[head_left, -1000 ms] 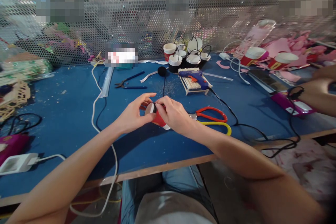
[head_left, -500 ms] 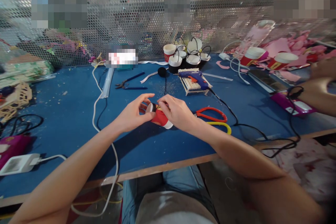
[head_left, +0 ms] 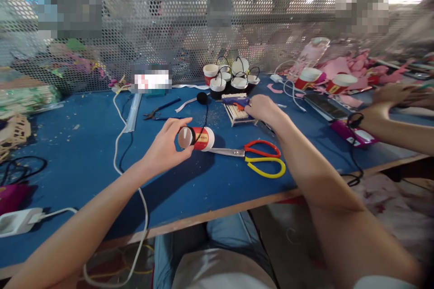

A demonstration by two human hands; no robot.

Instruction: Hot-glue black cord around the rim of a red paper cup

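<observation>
My left hand (head_left: 166, 144) is closed round the end of a small red paper cup (head_left: 202, 139) with a white rim and a black band. The cup lies tilted on its side just over the table. A black cord (head_left: 206, 115) runs from the cup up to a round black spool (head_left: 202, 98). My right hand (head_left: 266, 110) is wrapped round the handle of a blue glue gun (head_left: 235, 100), which rests on a small stand of wooden sticks (head_left: 238, 114). Scissors (head_left: 244, 152) with one red and one yellow handle lie between my arms.
Several cups with black cord handles (head_left: 239, 82) stand at the back. Pliers (head_left: 159, 110) and a clear strip (head_left: 133, 113) lie left. A phone (head_left: 325, 106), red cups (head_left: 341, 82) and pink scraps (head_left: 349, 65) are at right, near another person's arm (head_left: 400, 124). A white cable (head_left: 120, 144) crosses the left side.
My right hand has left the cup and moved right and away from me onto the glue gun. My left hand still holds the cup. The scissors now show fully.
</observation>
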